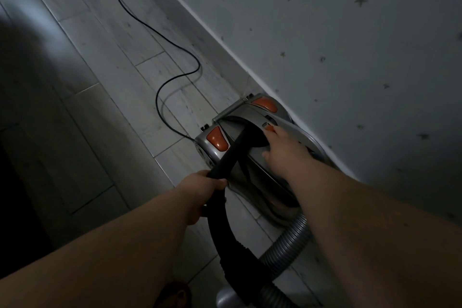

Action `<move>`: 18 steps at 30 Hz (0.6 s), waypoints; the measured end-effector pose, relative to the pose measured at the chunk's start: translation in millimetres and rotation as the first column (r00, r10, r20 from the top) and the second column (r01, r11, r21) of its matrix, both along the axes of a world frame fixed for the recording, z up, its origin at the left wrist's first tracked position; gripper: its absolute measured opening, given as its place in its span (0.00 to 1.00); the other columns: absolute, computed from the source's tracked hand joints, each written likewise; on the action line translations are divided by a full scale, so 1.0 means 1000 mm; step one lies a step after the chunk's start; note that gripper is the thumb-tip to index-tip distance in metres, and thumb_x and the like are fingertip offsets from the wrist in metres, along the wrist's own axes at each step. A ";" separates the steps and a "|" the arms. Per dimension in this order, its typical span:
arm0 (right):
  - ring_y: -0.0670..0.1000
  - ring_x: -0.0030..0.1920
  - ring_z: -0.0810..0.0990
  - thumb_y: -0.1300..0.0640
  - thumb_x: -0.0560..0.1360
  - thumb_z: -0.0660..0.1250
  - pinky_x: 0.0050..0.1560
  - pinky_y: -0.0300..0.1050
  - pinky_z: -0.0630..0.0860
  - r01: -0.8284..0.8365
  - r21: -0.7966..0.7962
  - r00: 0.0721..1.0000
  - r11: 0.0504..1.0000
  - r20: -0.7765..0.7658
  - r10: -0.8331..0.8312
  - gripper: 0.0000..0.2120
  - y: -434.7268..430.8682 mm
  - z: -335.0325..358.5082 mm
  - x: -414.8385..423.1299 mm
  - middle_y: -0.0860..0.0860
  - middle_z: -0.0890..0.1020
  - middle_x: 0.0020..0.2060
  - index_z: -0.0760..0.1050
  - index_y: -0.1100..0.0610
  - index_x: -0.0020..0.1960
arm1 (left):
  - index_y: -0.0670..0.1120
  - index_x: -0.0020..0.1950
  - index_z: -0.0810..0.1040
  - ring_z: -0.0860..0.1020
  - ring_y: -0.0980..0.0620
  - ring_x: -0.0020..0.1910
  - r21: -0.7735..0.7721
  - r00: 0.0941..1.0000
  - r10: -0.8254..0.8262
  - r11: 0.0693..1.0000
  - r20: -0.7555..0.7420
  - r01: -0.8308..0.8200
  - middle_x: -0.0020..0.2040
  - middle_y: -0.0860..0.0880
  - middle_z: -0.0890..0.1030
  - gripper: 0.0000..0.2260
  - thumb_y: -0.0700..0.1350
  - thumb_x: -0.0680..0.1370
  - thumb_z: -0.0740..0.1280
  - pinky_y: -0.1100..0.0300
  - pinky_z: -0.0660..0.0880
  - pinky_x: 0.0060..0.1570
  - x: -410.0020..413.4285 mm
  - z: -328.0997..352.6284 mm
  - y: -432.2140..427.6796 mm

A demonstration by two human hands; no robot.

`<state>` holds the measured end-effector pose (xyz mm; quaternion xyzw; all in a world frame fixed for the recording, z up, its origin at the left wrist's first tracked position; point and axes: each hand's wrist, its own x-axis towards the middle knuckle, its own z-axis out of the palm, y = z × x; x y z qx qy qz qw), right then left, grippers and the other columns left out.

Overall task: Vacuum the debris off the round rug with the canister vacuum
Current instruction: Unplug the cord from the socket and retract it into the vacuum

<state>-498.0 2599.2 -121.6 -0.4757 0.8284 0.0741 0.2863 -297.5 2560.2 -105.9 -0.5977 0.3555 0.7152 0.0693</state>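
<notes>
left hand (205,190) wraps the black hose handle (231,152). right hand (282,147) lies flat on the canister vacuum (251,166), forefinger stretched onto a switch. vacuum sits on the floor (100,62) against the wall (325,32).

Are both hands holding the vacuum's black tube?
No, only the left hand grips the black tube; the right hand rests with straight fingers on top of the canister vacuum.

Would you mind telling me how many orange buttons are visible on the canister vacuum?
2. One orange button is on the canister vacuum's corner away from the wall; the other is on the corner beside it. The right hand may hide others.
</notes>
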 end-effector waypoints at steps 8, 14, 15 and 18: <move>0.57 0.73 0.63 0.52 0.80 0.61 0.70 0.54 0.65 0.026 -0.025 0.999 0.999 0.021 -0.026 0.29 0.001 0.003 -0.002 0.50 0.55 0.78 0.56 0.52 0.78 | 0.48 0.65 0.73 0.80 0.44 0.50 -0.013 0.989 -0.134 0.991 0.057 0.135 0.52 0.42 0.80 0.18 0.40 0.76 0.67 0.51 0.78 0.47 0.002 0.006 -0.017; 0.58 0.74 0.62 0.52 0.80 0.62 0.72 0.57 0.64 0.026 -0.019 0.999 0.999 0.045 -0.025 0.30 -0.002 0.005 -0.001 0.50 0.54 0.78 0.54 0.52 0.79 | 0.49 0.67 0.71 0.79 0.43 0.53 -0.062 0.982 -0.172 0.982 0.073 0.177 0.54 0.43 0.79 0.20 0.42 0.76 0.68 0.49 0.78 0.53 -0.019 -0.002 -0.011; 0.58 0.74 0.62 0.52 0.80 0.62 0.72 0.58 0.63 0.025 -0.022 0.999 0.999 0.045 -0.024 0.30 -0.002 0.004 -0.001 0.50 0.55 0.78 0.55 0.52 0.78 | 0.49 0.67 0.71 0.79 0.43 0.53 -0.074 0.979 -0.185 0.979 0.082 0.191 0.54 0.42 0.79 0.20 0.42 0.76 0.68 0.47 0.77 0.55 -0.023 -0.004 -0.011; 0.58 0.71 0.65 0.52 0.79 0.63 0.69 0.58 0.66 0.007 -0.052 1.000 0.999 0.030 -0.006 0.29 -0.002 0.001 -0.002 0.51 0.59 0.76 0.58 0.53 0.77 | 0.47 0.66 0.72 0.79 0.43 0.54 -0.113 0.970 -0.203 0.969 0.135 0.219 0.55 0.42 0.78 0.19 0.41 0.76 0.68 0.46 0.76 0.59 -0.030 -0.013 -0.013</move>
